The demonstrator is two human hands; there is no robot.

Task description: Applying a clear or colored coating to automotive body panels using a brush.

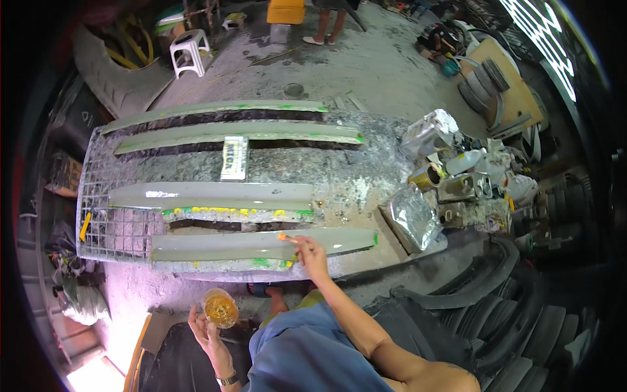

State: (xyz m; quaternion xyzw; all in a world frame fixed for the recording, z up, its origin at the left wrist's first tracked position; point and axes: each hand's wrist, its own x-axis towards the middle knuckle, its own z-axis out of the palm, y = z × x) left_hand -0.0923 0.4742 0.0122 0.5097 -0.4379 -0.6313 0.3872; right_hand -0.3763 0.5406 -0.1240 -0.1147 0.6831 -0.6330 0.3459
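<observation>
My left hand grips a clear plastic cup of amber liquid, held off the table's near edge. Between the fingers of my right hand is a small brush with an orange tip. Its tip lies over the nearest long grey strip; whether it touches the surface I cannot tell. Green and yellow patches mark that strip's near edge. Just beyond lies a second glossy grey strip, yellow dabs along its edge.
Two more grey strips lie across the far part of the stained table, with a small tin between the rows. Cans, bottles and a foil-covered block crowd the right end. Dark curved parts are stacked at my right.
</observation>
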